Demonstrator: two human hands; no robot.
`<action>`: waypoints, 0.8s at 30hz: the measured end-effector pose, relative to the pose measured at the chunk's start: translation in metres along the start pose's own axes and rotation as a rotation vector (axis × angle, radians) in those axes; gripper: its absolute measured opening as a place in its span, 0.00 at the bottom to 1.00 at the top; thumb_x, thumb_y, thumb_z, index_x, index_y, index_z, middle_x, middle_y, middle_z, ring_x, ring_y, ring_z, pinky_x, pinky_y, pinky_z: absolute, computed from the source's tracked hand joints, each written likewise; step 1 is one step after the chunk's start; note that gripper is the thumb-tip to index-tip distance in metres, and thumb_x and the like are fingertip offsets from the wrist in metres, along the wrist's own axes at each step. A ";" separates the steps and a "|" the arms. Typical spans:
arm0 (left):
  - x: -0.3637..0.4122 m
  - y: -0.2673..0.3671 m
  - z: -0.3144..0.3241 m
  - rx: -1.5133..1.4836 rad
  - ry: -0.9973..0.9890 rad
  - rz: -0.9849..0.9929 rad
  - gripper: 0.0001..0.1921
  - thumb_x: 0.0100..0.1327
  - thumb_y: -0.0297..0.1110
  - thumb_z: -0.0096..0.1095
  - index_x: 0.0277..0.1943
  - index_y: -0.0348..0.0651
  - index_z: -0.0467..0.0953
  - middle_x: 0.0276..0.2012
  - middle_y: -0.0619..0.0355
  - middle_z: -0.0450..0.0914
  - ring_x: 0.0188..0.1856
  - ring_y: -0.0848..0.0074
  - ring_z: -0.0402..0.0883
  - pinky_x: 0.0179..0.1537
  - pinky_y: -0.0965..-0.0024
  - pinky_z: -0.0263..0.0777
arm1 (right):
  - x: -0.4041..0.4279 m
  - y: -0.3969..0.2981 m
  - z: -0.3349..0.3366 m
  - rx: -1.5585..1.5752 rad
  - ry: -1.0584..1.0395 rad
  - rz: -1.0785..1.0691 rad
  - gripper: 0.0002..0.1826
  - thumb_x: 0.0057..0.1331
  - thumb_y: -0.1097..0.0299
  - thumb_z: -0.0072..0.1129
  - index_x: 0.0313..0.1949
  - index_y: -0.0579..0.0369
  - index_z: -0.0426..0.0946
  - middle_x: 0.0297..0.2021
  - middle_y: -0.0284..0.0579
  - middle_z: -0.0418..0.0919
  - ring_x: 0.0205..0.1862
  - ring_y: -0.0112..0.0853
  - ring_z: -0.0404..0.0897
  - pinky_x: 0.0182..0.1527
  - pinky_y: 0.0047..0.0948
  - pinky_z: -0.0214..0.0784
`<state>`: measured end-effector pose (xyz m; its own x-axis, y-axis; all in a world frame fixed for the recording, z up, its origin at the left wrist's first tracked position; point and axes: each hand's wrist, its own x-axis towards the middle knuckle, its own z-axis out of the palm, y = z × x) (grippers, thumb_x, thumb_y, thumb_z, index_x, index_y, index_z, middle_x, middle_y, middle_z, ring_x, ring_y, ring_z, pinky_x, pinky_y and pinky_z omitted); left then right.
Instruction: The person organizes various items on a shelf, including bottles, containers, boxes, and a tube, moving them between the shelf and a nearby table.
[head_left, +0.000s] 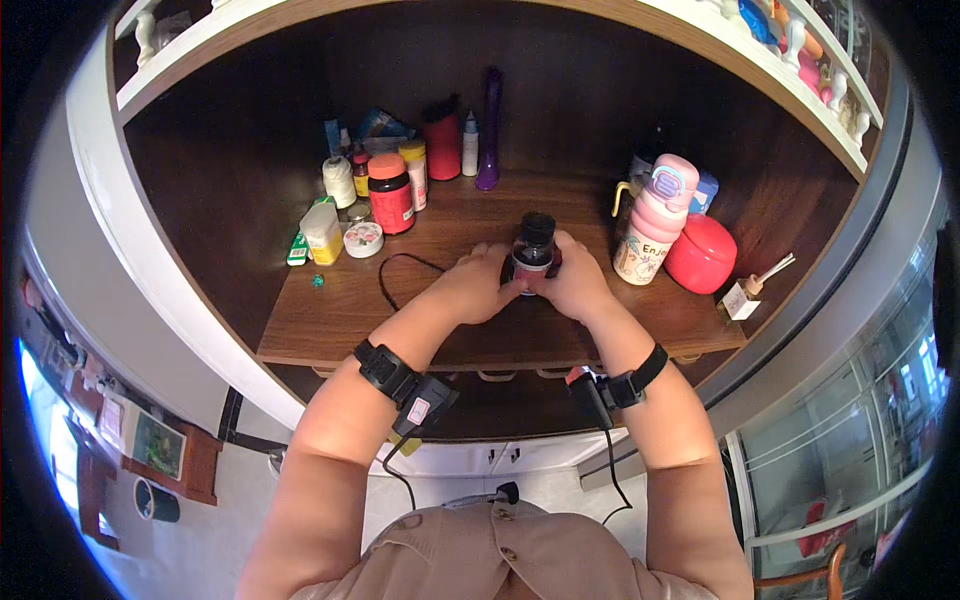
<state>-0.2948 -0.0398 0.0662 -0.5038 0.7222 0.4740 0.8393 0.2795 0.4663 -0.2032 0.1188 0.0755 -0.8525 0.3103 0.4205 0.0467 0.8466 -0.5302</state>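
Observation:
A dark bottle (535, 244) with a black cap and a reddish label stands upright near the middle of the brown wooden shelf (465, 341). My left hand (478, 280) grips it from the left and my right hand (576, 277) from the right, with both thumbs meeting on its front. Most of the label is hidden behind them. Beside my left hand a thin black cable (384, 277) curves over the wood. To the right of my right hand stands a pink drink bottle (651, 225) with cartoon pictures.
At left are a red jar with an orange lid (391, 199), a thread spool (339, 182), a round tin (364, 240) and a yellow-white bottle (322, 234). Behind stand a red container (442, 146) and a purple object (489, 142). Rightward sit a red round container (701, 255) and a reed diffuser (741, 300).

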 end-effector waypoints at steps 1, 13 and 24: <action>-0.001 -0.003 -0.003 0.178 -0.196 -0.055 0.29 0.60 0.40 0.63 0.60 0.34 0.65 0.53 0.35 0.71 0.56 0.50 0.73 0.56 0.57 0.69 | 0.005 -0.002 -0.001 0.000 -0.004 -0.005 0.37 0.46 0.66 0.75 0.54 0.58 0.67 0.44 0.55 0.80 0.48 0.48 0.79 0.51 0.40 0.70; 0.015 -0.029 -0.033 0.294 -0.173 -0.259 0.19 0.60 0.30 0.54 0.53 0.30 0.69 0.47 0.34 0.77 0.50 0.48 0.78 0.51 0.54 0.72 | 0.073 -0.026 0.048 0.213 -0.321 0.265 0.33 0.55 0.65 0.67 0.59 0.61 0.65 0.47 0.59 0.78 0.53 0.48 0.77 0.54 0.39 0.68; 0.052 -0.071 -0.006 -0.289 0.120 -0.415 0.31 0.60 0.31 0.56 0.66 0.39 0.58 0.57 0.35 0.72 0.59 0.50 0.72 0.59 0.56 0.66 | 0.146 -0.018 0.100 0.823 -0.356 0.386 0.19 0.63 0.76 0.53 0.54 0.49 0.68 0.34 0.43 0.78 0.32 0.33 0.77 0.28 0.32 0.71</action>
<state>-0.3816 -0.0259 0.0628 -0.8164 0.5050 0.2801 0.4820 0.3285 0.8123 -0.3805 0.1053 0.0729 -0.9686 0.2398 -0.0653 0.0928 0.1054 -0.9901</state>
